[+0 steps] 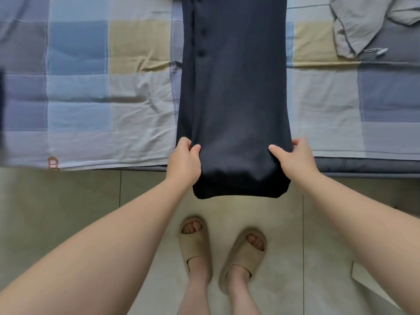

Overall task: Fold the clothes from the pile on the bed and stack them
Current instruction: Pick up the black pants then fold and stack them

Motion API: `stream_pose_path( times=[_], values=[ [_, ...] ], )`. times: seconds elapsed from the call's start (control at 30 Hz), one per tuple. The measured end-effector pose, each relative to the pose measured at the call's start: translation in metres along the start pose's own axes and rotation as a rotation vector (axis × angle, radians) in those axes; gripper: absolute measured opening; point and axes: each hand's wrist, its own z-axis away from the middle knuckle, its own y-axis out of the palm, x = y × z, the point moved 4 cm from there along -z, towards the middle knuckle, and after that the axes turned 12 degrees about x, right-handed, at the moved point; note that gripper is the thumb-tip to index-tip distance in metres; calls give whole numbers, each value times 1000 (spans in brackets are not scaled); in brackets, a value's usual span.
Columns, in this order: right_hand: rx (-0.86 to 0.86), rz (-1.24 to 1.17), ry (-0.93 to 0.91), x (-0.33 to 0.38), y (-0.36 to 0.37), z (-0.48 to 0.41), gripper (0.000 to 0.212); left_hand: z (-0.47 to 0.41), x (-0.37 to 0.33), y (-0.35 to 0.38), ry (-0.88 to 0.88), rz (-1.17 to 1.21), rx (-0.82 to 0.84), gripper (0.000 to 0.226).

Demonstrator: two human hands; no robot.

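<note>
A long dark navy buttoned garment [236, 92] lies folded into a narrow strip across the checked bedsheet [95, 87]. Its lower end hangs past the bed's front edge. My left hand [184, 160] pinches the garment's left edge near that end. On the right edge, at the same height, my right hand [293, 158] grips the cloth. A row of dark buttons runs down the strip's left side. A pale grey garment [363, 21] with a drawstring lies crumpled at the bed's far right.
The bed's front edge [363, 164] runs across the middle of the view. Below it is a tiled floor [68, 201], where my feet in beige slippers [197, 244] stand. Something dark [1, 105] shows at the far left edge.
</note>
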Motion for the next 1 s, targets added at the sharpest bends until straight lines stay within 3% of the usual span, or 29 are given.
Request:
stream_pose_path(
  times=[0.07,0.17,0.4,0.5,0.57,0.67,0.77,1.0],
  values=[
    [6,-2,-65,1,7,6,22,9,3,-9,34,-10,-72,20],
    [-24,74,-227,3,18,23,20,19,12,-24,98,-45,-169,20],
    [78,68,-32,-15,38,28,16,14,41,-27,-62,-97,-81,24],
    [66,238,-26,-16,35,29,18,13,48,-21,-79,-124,-4,17],
    [11,304,3,-17,32,29,19,15,53,-21,-72,-123,-38,15],
    [-87,295,-61,-9,29,29,40,19,51,-24,50,-87,-146,45],
    [-47,199,-57,3,34,25,66,14,41,-24,122,-17,-110,67],
    [181,-8,21,9,38,12,37,6,37,-15,-38,33,67,37]
  ],
)
